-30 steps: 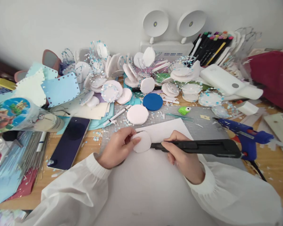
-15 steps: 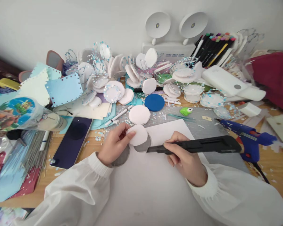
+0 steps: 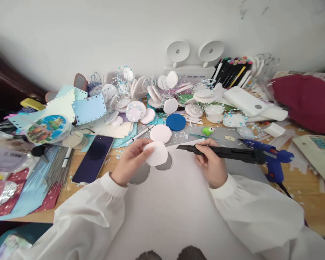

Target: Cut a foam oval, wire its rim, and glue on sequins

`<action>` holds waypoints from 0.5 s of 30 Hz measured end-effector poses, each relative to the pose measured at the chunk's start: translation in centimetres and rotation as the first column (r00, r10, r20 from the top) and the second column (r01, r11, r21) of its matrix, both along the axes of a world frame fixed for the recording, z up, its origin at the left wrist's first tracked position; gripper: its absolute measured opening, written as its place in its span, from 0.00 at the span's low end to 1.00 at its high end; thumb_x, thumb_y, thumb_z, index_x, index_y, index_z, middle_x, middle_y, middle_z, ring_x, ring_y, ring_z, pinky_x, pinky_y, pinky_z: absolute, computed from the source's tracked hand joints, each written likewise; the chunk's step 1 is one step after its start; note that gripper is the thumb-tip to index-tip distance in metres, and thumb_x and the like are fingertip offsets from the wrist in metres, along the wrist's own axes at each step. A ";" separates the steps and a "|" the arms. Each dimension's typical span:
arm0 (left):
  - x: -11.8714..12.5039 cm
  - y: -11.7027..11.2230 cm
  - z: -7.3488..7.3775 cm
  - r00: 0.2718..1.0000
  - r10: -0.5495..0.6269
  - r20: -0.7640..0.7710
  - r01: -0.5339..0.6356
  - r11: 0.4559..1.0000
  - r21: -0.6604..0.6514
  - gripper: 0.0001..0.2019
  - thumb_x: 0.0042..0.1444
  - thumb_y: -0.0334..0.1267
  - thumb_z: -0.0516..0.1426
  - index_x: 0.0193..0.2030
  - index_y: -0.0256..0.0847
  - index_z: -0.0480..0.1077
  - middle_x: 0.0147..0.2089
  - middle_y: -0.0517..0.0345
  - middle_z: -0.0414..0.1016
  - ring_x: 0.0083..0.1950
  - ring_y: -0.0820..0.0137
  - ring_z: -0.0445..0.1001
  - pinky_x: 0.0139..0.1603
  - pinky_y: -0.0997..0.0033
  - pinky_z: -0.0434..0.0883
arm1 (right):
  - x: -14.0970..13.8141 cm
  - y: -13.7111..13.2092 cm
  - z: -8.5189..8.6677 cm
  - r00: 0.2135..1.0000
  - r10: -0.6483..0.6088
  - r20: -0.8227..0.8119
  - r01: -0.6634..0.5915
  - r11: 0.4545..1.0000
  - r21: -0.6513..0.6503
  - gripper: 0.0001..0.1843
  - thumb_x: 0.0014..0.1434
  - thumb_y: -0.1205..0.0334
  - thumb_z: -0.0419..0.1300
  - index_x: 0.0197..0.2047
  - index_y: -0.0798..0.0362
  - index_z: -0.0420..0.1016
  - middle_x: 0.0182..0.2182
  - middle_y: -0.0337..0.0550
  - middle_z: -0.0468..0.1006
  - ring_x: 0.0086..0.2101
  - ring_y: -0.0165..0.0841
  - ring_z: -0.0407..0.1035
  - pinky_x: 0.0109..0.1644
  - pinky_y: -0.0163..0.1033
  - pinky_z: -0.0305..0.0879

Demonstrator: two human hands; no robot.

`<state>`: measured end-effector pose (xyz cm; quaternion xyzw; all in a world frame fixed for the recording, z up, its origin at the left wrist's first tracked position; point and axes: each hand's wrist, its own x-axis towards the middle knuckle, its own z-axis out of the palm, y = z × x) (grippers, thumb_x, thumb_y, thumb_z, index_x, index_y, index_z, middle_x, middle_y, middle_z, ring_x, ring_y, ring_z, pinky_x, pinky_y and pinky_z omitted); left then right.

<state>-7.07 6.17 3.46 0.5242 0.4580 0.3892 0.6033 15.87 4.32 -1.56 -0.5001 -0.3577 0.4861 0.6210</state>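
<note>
My left hand pinches a white foam disc and holds it just above a white foam sheet that lies over my lap and the desk edge. Round holes show in the sheet beside the disc. My right hand grips a long black utility knife, held level with its tip pointing left, a little right of the disc. Another white disc lies on the grey cutting mat behind them.
A dark phone lies left of my left hand. A blue glue gun sits right of the knife. A blue disc, a green punch, piles of white discs, markers and a red cloth crowd the back.
My left hand lifted the cut disc off the sheet, uncovering a round hole. My right hand drew the knife back and up to the right. The view pulled back and tilted up.
</note>
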 end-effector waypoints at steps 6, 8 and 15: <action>-0.7 -2.5 0.8 0.993 -0.057 0.099 0.066 0.994 -0.091 0.16 0.51 0.42 0.64 0.44 0.38 0.69 0.41 0.52 0.75 0.37 0.69 0.73 0.34 0.73 0.69 | 0.0 0.0 -0.5 0.998 0.003 0.058 -0.004 1.000 0.028 0.07 0.54 0.59 0.60 0.31 0.49 0.65 0.11 0.25 0.56 0.13 0.23 0.50 0.19 0.31 0.48; -0.8 -3.4 0.8 0.988 -0.077 0.131 0.091 0.990 -0.109 0.16 0.50 0.40 0.64 0.44 0.39 0.70 0.43 0.52 0.75 0.39 0.68 0.73 0.35 0.73 0.70 | 0.1 0.0 -0.7 0.998 -0.011 0.068 0.008 0.999 0.040 0.07 0.54 0.58 0.61 0.31 0.49 0.64 0.11 0.25 0.56 0.13 0.23 0.50 0.19 0.31 0.48; -0.6 -5.9 1.0 0.983 -0.034 0.179 0.073 0.974 -0.213 0.14 0.49 0.37 0.64 0.44 0.43 0.72 0.47 0.53 0.71 0.42 0.68 0.70 0.36 0.73 0.67 | 0.2 -0.1 -1.1 0.994 -0.057 0.095 0.051 0.997 0.064 0.09 0.53 0.56 0.61 0.32 0.48 0.63 0.12 0.24 0.55 0.13 0.24 0.51 0.19 0.32 0.50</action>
